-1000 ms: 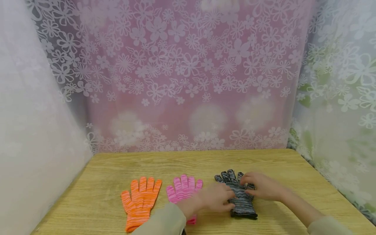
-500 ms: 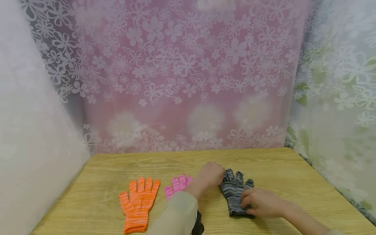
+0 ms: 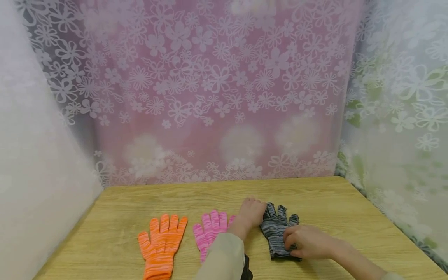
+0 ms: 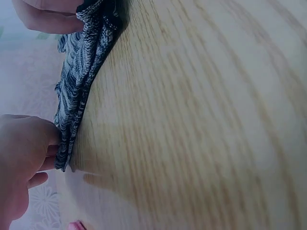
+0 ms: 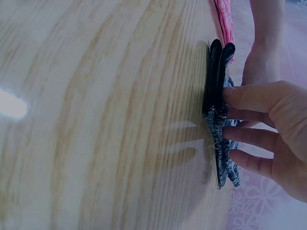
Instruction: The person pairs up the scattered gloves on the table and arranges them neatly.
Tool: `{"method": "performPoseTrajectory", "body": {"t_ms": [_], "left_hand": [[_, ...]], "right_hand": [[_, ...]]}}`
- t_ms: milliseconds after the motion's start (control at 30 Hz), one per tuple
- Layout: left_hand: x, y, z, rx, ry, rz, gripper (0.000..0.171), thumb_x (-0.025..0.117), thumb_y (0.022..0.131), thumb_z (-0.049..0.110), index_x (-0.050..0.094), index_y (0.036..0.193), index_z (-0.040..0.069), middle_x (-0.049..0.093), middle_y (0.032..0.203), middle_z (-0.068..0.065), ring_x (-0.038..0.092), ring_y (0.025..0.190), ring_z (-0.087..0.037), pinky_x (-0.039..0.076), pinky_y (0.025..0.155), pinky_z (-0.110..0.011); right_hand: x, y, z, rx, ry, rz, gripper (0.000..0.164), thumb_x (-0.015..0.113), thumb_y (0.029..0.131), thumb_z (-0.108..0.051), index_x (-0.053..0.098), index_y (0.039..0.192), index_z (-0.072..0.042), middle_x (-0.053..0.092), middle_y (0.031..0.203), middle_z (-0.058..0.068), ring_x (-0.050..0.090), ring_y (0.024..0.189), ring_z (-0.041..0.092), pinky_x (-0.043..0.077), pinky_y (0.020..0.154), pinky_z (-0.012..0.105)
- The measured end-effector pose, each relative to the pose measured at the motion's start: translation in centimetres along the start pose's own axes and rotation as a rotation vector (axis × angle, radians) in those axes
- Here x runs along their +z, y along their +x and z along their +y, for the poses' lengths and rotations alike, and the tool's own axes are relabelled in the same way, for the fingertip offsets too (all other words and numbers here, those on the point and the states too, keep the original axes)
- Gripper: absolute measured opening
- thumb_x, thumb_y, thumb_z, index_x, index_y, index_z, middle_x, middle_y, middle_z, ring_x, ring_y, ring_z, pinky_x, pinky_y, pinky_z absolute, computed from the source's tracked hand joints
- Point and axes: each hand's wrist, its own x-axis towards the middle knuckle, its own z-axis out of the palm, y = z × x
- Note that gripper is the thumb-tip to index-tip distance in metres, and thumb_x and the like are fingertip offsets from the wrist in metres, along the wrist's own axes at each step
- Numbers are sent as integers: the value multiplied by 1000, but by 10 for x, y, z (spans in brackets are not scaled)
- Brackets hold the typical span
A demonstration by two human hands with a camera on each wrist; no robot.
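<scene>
A grey-black knitted glove lies palm-flat on the table, fingers pointing away and dark cuff nearest the person. My left hand, knuckles up, holds the glove's far left edge, hiding its leftmost finger; in the left wrist view the thumb and fingers of that left hand meet at the glove's end. My right hand rests on the glove's lower right side. In the right wrist view the thumb of the right hand touches the dark cuff, with its other fingers spread along the knit.
A pink glove, partly hidden by the left forearm and sleeve, lies left of the grey one. Farther left is an orange glove. The wooden table has flowered curtains behind and at both sides.
My left hand has moved from over the glove's middle to its far left edge. My right hand has slid down from the glove's fingers towards the cuff. The view has shifted slightly.
</scene>
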Motion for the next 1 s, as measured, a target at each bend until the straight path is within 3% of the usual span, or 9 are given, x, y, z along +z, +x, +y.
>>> {"method": "performPoseTrajectory", "body": {"t_ms": [433, 733, 867, 1000], "left_hand": [[3, 3, 2, 19, 50, -43, 11, 65, 86, 29, 70, 94, 23, 60, 96, 6, 54, 93, -12, 42, 84, -29], [3, 3, 4, -10, 71, -121, 21, 52, 94, 29, 66, 109, 28, 58, 107, 7, 52, 100, -13, 39, 88, -31], [0, 1, 1, -15, 84, -102, 22, 49, 95, 27, 68, 106, 28, 59, 103, 8, 52, 98, -12, 40, 87, -31], [-4, -2, -4, 33, 88, -77, 21, 49, 95, 25, 69, 102, 25, 61, 100, 8, 54, 96, -11, 39, 87, -30]], "right_hand": [[1, 0, -1, 27, -15, 5, 14, 74, 76, -15, 70, 86, -24, 56, 92, -14, 54, 77, 0, 45, 60, 21], [2, -1, -2, 38, -8, -7, 14, 74, 76, -15, 70, 86, -24, 56, 92, -14, 54, 77, 1, 45, 60, 22], [2, -1, -2, 33, -8, 3, 15, 74, 76, -13, 70, 87, -24, 56, 92, -14, 54, 77, 0, 46, 60, 22], [3, -3, -1, 27, -18, 9, 16, 74, 76, -13, 70, 87, -24, 56, 92, -14, 54, 78, 1, 46, 60, 21]]}}
